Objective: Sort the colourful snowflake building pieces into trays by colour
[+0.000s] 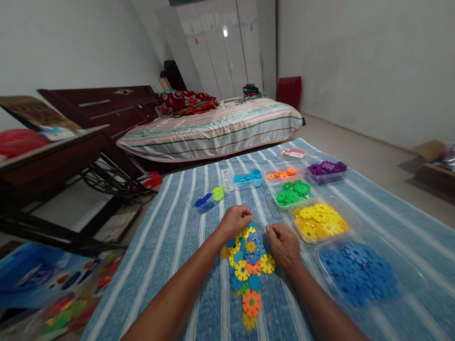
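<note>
Obs: flat cluster of interlocked multicol. notched plastic discs [253,267] lies on blue-&-white striped cloth [170,251], betw. forearms, its long axis running away from the person. Prob. kept central so both hands reach it equally.

Stock, by col.: blue notched plastic discs [359,272] in clear plastic tub nearest on R; yellow notched plastic discs [322,220] next; then green notched plastic discs [293,192], w/ orange [281,174] & purple notched plastic discs [326,169] farther back. Sorting presum. makes picking a col. quick; R-side row leaves the middle for the cluster, I'd judge.

L hand [235,221]: at far end of cluster, fingers curled in, thumb & forefinger tips close tog.; can't tell if a disc is pinched or the cluster touched.

R hand [284,244]: just beside cluster's R edge, fingers curled, loosely fisted, apart from L; contents, if any, hidden — can't tell.
</note>
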`<state>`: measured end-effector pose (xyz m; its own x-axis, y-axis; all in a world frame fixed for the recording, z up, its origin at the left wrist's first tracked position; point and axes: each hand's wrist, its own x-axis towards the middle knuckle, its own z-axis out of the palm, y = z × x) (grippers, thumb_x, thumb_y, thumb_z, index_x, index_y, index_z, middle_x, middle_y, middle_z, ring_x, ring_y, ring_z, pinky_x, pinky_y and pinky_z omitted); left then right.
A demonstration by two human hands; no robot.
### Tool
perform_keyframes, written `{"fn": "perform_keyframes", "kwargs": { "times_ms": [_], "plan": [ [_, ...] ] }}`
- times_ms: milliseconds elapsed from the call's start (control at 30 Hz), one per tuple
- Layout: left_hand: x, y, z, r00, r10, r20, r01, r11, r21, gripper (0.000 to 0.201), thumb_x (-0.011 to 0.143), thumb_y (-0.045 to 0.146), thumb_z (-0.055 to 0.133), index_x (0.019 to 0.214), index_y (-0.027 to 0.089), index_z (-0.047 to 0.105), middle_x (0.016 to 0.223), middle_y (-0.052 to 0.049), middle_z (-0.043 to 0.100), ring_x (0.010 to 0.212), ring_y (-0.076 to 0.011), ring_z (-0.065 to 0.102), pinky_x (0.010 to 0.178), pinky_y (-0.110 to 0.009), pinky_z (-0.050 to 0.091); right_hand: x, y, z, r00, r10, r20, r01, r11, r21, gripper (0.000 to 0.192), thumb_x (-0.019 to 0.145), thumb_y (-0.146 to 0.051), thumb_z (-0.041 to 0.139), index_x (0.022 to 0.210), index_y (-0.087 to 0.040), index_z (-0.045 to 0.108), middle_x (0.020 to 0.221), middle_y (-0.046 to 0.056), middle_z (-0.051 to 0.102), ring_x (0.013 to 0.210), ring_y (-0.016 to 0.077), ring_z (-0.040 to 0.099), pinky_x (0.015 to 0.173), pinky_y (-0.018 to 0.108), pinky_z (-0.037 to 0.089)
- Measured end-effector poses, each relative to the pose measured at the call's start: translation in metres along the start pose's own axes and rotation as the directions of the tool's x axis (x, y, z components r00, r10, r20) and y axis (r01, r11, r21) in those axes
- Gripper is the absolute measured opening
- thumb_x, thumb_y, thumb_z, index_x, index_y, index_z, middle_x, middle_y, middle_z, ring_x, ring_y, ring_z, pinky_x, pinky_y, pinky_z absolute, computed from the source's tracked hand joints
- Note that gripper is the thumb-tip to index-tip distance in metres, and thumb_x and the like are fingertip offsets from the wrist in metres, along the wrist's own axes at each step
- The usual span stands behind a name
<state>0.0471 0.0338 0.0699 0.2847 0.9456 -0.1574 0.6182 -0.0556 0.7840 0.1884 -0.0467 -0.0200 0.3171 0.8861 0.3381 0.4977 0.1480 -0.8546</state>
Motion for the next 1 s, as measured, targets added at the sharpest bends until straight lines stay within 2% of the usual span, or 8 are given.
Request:
{"fn": "perform_keyframes", "kwargs": {
  "times_ms": [100, 200, 333, 633, 833, 1000],
  "plan": [
    [-0.023, -0.012, -0.002, 0.999, 0.048, 0.019, -0.050, 0.984, 0.174, 0.007, 0.070, 0.020, 0.059, 0.066, 0.016, 0.064, 0.055, 0.004, 0.056, 0.056, -0.0118, 0.051, 0.056, -0.022, 0.035, 0.000, 0.000, -0.001, 1.000, 0.004, 0.013, -0.004, 1.000, -0.004, 0.030, 0.088, -0.035, 0.046, 0.071, -0.019, 0.065, 0.073, 0.003, 0.062, 0.075, 0.0167, 0.055, 0.070, 0.027, 0.038],
    [-0.042, -0.014, -0.002, 0.992, 0.109, 0.057, -0.123, 0.914, 0.386, 0.012, 0.075, 0.021, 0.054, 0.070, 0.017, 0.064, 0.062, 0.002, 0.058, 0.060, -0.0130, 0.052, 0.057, -0.023, 0.034, -0.001, 0.000, -0.002, 1.000, 0.005, 0.015, -0.005, 1.000, -0.017, 0.030, 0.088, -0.035, 0.046, 0.071, -0.018, 0.065, 0.072, 0.003, 0.061, 0.074, 0.0165, 0.054, 0.070, 0.027, 0.038],
    [-0.057, -0.011, 0.001, 0.986, 0.142, 0.091, -0.168, 0.841, 0.513, 0.012, 0.076, 0.017, 0.053, 0.068, 0.018, 0.061, 0.066, 0.001, 0.058, 0.065, -0.0140, 0.053, 0.060, -0.024, 0.033, -0.001, 0.001, -0.002, 1.000, 0.002, 0.016, -0.002, 1.000, -0.029, 0.031, 0.088, -0.035, 0.046, 0.070, -0.018, 0.065, 0.071, 0.002, 0.060, 0.072, 0.0160, 0.053, 0.069, 0.027, 0.037],
    [-0.066, -0.010, 0.010, 0.981, 0.117, 0.154, -0.188, 0.754, 0.629, 0.015, 0.079, 0.029, 0.059, 0.069, 0.018, 0.059, 0.076, -0.001, 0.059, 0.074, -0.0156, 0.055, 0.064, -0.025, 0.035, 0.000, 0.004, -0.002, 1.000, -0.021, 0.013, 0.021, 0.999, -0.036, 0.031, 0.088, -0.033, 0.046, 0.068, -0.018, 0.063, 0.068, 0.002, 0.058, 0.069, 0.0153, 0.052, 0.066, 0.027, 0.037],
    [-0.065, -0.017, 0.017, 0.981, 0.137, 0.135, -0.191, 0.794, 0.577, 0.009, 0.076, 0.025, 0.060, 0.081, 0.019, 0.065, 0.083, -0.001, 0.063, 0.077, -0.0152, 0.057, 0.067, -0.024, 0.038, 0.000, 0.004, -0.002, 1.000, -0.018, 0.006, 0.018, 0.999, -0.028, 0.029, 0.088, -0.033, 0.047, 0.068, -0.017, 0.063, 0.068, 0.002, 0.058, 0.070, 0.0158, 0.053, 0.067, 0.027, 0.036],
    [-0.060, -0.013, 0.017, 0.991, 0.052, 0.123, -0.112, 0.825, 0.554, 0.018, 0.070, 0.025, 0.066, 0.087, 0.019, 0.068, 0.078, 0.000, 0.063, 0.074, -0.0149, 0.057, 0.063, -0.024, 0.037, 0.000, 0.003, -0.002, 1.000, -0.017, 0.008, 0.017, 1.000, -0.015, 0.029, 0.087, -0.032, 0.048, 0.068, -0.017, 0.064, 0.068, 0.002, 0.059, 0.071, 0.0159, 0.053, 0.067, 0.027, 0.037]
  ]
}}
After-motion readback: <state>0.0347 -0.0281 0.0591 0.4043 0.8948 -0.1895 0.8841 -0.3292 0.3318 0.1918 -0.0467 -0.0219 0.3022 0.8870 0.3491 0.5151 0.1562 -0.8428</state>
